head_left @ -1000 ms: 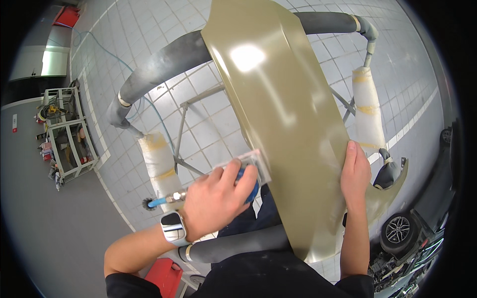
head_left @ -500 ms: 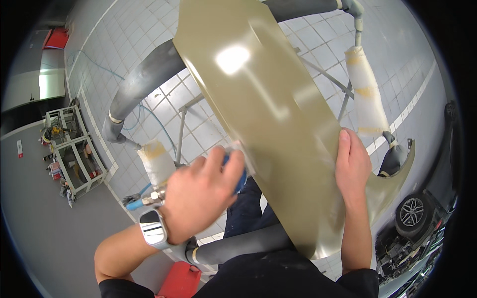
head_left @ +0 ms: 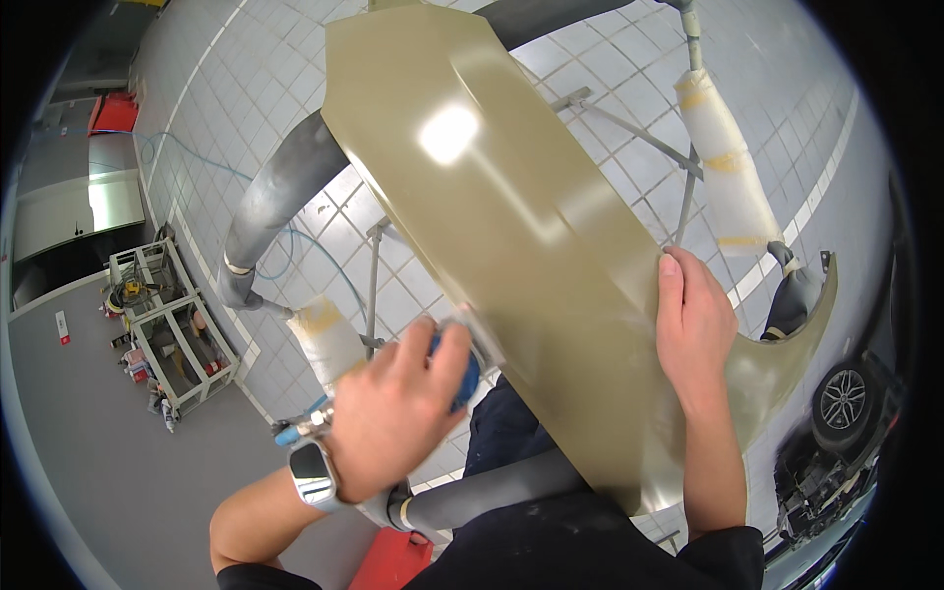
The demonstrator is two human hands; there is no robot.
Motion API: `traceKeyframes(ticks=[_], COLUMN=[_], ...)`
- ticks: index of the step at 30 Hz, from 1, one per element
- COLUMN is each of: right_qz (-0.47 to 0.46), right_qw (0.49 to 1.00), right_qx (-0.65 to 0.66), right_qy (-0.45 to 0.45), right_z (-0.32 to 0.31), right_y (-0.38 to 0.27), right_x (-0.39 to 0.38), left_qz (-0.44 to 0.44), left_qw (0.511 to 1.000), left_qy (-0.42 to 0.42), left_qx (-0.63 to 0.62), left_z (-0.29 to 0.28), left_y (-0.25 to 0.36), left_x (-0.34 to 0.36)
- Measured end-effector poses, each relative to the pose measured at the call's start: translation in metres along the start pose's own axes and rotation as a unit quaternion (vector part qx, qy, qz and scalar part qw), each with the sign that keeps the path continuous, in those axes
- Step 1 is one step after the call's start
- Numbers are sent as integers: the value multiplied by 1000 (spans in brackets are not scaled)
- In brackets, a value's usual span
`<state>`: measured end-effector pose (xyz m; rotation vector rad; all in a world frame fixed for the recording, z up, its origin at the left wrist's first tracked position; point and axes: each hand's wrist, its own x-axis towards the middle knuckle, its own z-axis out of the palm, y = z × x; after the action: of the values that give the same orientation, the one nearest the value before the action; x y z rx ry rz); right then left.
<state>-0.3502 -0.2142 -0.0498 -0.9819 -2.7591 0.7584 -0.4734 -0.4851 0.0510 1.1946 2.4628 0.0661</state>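
Observation:
An olive-beige car fender (head_left: 492, 226) lies across the padded stand, sloping from far left to near right. My left hand (head_left: 398, 398) is closed around a blue air sander (head_left: 464, 382), whose pale pad (head_left: 482, 336) is at the fender's left edge. Contact at the pad is blurred. A metal hose fitting (head_left: 317, 419) with a light-blue end shows behind that wrist, which wears a watch (head_left: 314, 474). On the opposite edge, my right hand (head_left: 696, 324) grips the fender, thumb on top and the other fingers partly hidden over the side.
Dark foam-padded stand tubes (head_left: 285, 187) and a wrapped post (head_left: 728, 167) surround the fender. A tool cart (head_left: 182, 334) stands left on the grey floor, with a blue hose (head_left: 324, 256) across the tiles. A red object (head_left: 393, 560) is near me; a car wheel (head_left: 842, 401) is at right.
The view has shifted, so the fender's far end shows more fully. My left hand with the sander is slightly lower along the left edge; my right hand keeps its hold.

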Motion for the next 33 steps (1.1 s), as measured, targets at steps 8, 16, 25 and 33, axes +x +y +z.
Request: traceKeyframes(ticks=[8, 16, 25, 33], right_qz=[1, -3, -7, -21], right_qw=[1000, 1000, 1000, 1000], right_qx=[8, 1, 5, 9], right_qy=[2, 0, 6, 15], right_z=[0, 0, 0, -1], right_y=[-1, 0, -1, 0], right_x=[1, 0, 1, 1], left_qz=[-3, -11, 22, 3], left_qw=[1000, 1000, 998, 1000], left_qy=[-8, -7, -59, -23], left_qx=[-22, -13, -24, 2], left_z=[-7, -9, -8, -11], left_y=[-7, -11, 5, -6], left_x=[6, 11, 3, 11])
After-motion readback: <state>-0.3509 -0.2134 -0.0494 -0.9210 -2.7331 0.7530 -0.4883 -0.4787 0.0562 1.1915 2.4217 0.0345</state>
